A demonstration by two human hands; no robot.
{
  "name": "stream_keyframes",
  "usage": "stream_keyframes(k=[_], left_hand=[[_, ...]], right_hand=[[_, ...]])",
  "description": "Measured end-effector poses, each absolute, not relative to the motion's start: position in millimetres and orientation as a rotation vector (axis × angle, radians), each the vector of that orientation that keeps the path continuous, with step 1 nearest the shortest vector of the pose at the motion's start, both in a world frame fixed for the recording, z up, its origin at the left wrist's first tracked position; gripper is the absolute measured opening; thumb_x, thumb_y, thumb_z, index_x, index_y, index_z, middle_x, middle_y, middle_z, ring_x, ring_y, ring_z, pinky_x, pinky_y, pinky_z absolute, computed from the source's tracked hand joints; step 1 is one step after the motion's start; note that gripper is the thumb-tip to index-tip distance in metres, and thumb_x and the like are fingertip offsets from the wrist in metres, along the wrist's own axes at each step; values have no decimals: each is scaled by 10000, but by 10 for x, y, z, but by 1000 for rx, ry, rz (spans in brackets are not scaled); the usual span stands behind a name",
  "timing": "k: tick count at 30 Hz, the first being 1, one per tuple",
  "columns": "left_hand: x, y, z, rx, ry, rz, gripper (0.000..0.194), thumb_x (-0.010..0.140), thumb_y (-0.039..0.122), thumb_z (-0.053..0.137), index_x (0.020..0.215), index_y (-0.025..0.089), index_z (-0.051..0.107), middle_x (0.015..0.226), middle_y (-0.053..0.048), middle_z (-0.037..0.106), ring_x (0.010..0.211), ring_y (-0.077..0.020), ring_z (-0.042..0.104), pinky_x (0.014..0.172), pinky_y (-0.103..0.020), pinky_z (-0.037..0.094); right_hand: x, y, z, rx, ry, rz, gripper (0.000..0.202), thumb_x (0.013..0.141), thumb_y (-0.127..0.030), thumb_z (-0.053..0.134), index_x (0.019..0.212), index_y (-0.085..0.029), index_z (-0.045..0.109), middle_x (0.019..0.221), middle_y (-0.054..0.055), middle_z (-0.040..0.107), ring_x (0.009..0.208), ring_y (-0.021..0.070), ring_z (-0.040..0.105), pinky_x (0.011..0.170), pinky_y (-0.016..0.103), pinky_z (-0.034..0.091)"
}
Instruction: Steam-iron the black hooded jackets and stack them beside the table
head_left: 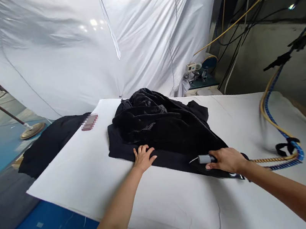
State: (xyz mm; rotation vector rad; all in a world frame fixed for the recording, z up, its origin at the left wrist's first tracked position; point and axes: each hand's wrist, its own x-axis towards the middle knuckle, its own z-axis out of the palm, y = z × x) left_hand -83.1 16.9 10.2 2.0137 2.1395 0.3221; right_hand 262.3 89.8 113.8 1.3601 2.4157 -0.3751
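Observation:
A black fabric piece (170, 131) lies bunched on the white-covered table, its near edge running flat toward the right. My left hand (144, 157) rests on that near edge with its fingers spread. My right hand (225, 159) is wrapped round a grey and black handheld tool (205, 159), low over the fabric's right part. A thin, pale curved tip sticks out of the tool to the left. Yellow and blue coiled hoses lead away to the right behind my right hand.
The white table (92, 170) has a pixelated reddish object (89, 122) near its left edge. More black cloth (55, 141) lies beyond that edge. Hoses (270, 111) hang at the right. White sheeting (73, 49) hangs behind, with a machine (200, 72) at the back right.

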Motion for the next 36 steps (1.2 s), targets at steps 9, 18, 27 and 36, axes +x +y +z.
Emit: stream_keyframes(k=[9, 18, 27, 36], left_hand=[[-1102, 110, 51, 1909, 2102, 251, 433, 815, 435, 474, 1246, 395, 447, 1318, -17, 344, 1292, -314, 145, 1003, -651, 43], [-1727, 69, 99, 1934, 2143, 239, 427, 857, 391, 391, 1283, 413, 409, 1395, 27, 329, 1276, -351, 179, 1003, -598, 172], [-2438, 167, 116, 2084, 1978, 293, 478, 852, 288, 424, 1313, 402, 367, 1374, 8, 380, 1305, -283, 173, 1019, -570, 175], [-3017, 339, 95, 2002, 1987, 582, 467, 752, 211, 578, 1185, 364, 497, 1352, -4, 361, 1289, -270, 235, 1014, -497, 258]], right_hand=[[1829, 898, 1168, 1285, 2490, -391, 630, 710, -754, 332, 880, -215, 611, 784, 87, 660, 790, 269, 621, 610, 319, 398], [1136, 966, 1160, 1264, 2513, -376, 652, 723, -738, 334, 952, -195, 615, 830, 113, 666, 821, 294, 621, 646, 353, 418], [307, 897, 1163, 1226, 2489, -333, 651, 726, -738, 330, 955, -199, 614, 787, 104, 662, 810, 287, 622, 644, 337, 415], [-638, 762, 1107, 1419, 2444, -319, 563, 764, -677, 366, 1068, -241, 551, 845, 80, 672, 844, 275, 621, 664, 330, 411]])
